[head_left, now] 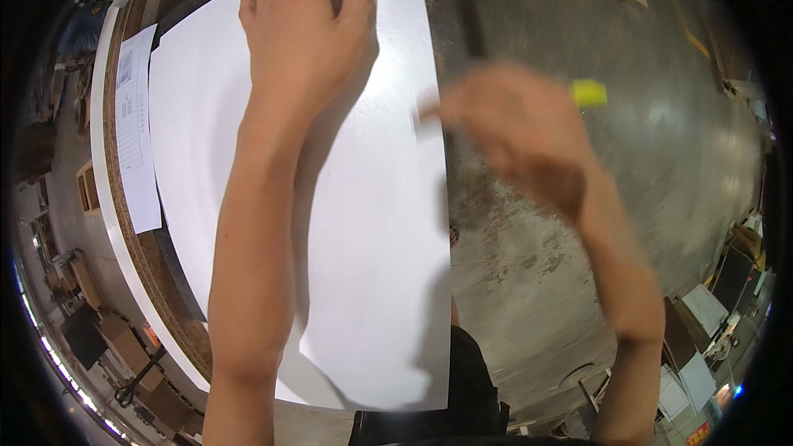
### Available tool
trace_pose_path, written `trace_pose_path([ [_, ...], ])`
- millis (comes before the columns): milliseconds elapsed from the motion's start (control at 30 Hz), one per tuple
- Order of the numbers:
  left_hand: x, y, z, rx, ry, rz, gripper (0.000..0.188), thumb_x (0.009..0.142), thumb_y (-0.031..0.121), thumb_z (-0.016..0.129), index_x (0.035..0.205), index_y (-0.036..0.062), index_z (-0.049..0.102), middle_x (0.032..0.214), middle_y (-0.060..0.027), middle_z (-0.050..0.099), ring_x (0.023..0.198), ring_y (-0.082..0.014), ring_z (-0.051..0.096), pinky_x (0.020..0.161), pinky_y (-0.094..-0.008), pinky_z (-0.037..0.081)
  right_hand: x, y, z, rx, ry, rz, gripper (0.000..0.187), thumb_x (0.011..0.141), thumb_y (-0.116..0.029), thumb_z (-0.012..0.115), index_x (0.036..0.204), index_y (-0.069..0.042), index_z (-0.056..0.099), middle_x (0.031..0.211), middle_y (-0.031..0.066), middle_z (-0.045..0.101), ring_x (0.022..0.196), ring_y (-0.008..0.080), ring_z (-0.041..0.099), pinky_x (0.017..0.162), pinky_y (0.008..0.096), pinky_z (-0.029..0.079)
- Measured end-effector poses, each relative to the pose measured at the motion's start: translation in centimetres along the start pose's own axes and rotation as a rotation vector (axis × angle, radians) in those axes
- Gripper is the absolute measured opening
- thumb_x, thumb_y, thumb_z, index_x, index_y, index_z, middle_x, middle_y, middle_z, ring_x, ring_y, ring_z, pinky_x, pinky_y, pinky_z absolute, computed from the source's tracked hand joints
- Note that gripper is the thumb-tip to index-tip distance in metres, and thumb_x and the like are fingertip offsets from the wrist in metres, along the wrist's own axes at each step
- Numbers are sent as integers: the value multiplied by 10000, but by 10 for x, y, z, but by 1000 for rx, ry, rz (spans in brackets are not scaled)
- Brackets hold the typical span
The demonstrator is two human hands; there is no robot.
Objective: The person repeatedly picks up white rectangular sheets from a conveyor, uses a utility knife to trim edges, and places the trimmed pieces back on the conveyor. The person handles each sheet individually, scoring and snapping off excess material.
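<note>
A long white panel (pixel 372 223) lies in front of me, its smooth face up. My left hand (pixel 310 12) rests on its far part, fingers spread and thumb apart, pressing on the surface with nothing held. At the panel's right edge, my right hand (pixel 516 120) is smeared by motion and closed around a small tool whose yellow-green end (pixel 590 93) sticks out to the right. Its other end, near my fingertips at the panel edge, is too blurred to tell its kind.
Left of the panel, a printed paper sheet (pixel 135 132) lies on a brown chipboard support with a white edge (pixel 124 239). Grey concrete floor (pixel 661 173) stretches to the right. Boards (pixel 698 380) lean at the lower right, and cardboard pieces (pixel 124 343) lie at the lower left.
</note>
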State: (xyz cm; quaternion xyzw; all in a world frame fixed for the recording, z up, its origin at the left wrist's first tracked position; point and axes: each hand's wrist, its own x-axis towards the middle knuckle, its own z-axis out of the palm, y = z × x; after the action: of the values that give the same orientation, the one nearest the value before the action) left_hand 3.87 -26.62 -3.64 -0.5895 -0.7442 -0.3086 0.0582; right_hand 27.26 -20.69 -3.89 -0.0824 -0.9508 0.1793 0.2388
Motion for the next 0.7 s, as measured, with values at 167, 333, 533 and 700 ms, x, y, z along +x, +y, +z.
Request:
trace_pose_path([
  [167,9,1,0,-59,-26,15,376,953,139,660,1316,40,652,1343,-207,666,1318,-412,556,1153,-492,421,82,88,0,51,179,57,190,825,-37,656,969,-47,779,849,161,720,776,392,714,702,456,565],
  [333,7,-2,-7,-29,-69,26,316,988,108,631,1295,53,682,1345,-197,671,1318,-393,564,1161,-465,423,-11,5,10,-10,90,-153,189,992,-100,686,1149,-116,790,1001,84,797,885,224,765,780,372,623],
  [533,6,4,7,-75,-53,78,320,987,94,619,1287,93,728,1396,-185,648,1358,-387,543,1182,-471,404,-134,-153,-5,424,23,54,153,980,-87,691,1102,-2,654,895,53,566,793,210,637,628,389,602],
  [700,3,-5,-12,4,-104,60,335,997,99,613,1311,113,730,1423,-176,634,1379,-379,521,1204,-468,376,-42,-50,7,98,-1,-81,139,994,-74,637,1080,-84,746,865,74,683,791,234,682,663,379,582],
])
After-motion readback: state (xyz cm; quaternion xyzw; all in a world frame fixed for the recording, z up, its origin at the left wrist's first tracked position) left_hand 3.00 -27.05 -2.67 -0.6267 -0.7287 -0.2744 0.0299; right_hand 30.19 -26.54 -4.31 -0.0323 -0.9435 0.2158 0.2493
